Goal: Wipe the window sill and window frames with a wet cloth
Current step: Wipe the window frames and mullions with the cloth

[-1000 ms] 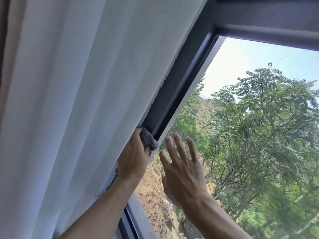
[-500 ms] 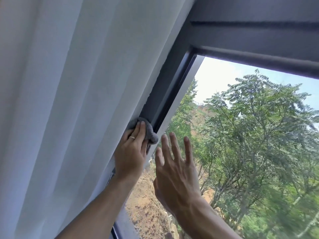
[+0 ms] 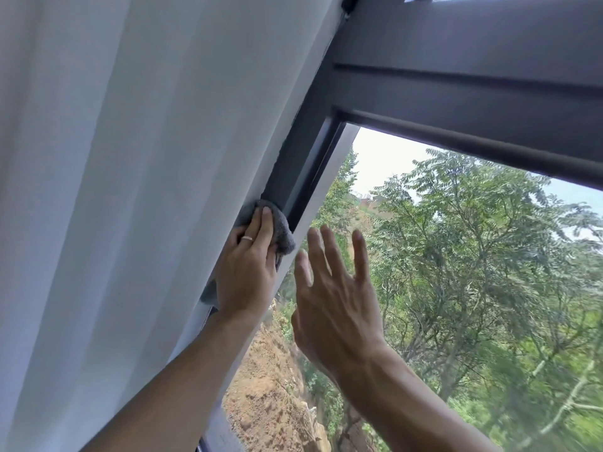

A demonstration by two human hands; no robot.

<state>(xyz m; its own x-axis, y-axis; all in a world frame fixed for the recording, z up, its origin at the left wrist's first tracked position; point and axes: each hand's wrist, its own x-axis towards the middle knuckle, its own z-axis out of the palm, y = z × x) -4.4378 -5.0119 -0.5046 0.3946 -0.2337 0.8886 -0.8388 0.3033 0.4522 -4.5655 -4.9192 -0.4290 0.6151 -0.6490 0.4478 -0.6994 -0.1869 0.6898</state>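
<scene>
Dark frame (image 3: 293, 164), bunched grey cloth (image 3: 281, 233)

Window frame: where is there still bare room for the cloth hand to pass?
Free: the dark upright above the cloth, between curtain and glass, up to the top bar. Crowded: below, left hand, right hand.
</scene>
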